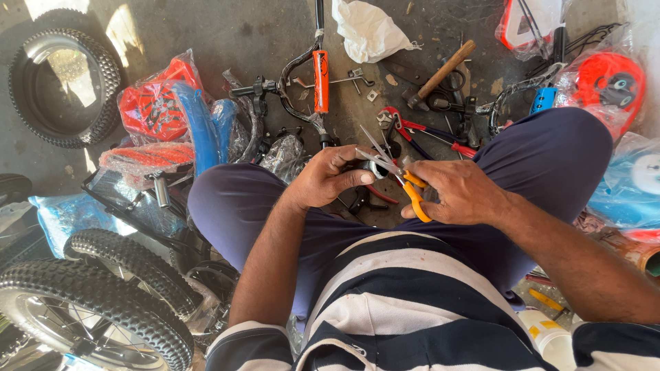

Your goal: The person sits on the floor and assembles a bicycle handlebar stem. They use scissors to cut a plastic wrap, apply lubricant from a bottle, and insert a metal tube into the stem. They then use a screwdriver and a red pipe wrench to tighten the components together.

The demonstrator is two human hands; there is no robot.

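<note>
Right hand [462,194]: fingers closed on orange-handled scissors [399,176], blades open. Left hand [332,177]: fingers gripping 1 small black part [375,167] at the blades. Hammer [440,74] on floor beyond.

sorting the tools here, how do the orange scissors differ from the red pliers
The orange-handled scissors are held in the right hand, blades open; the red-handled pliers lie untouched on the floor. The scissors have thin pointed blades; the pliers have a blunt, heavier head. Both are two-handled metal tools with coloured handles.
</note>
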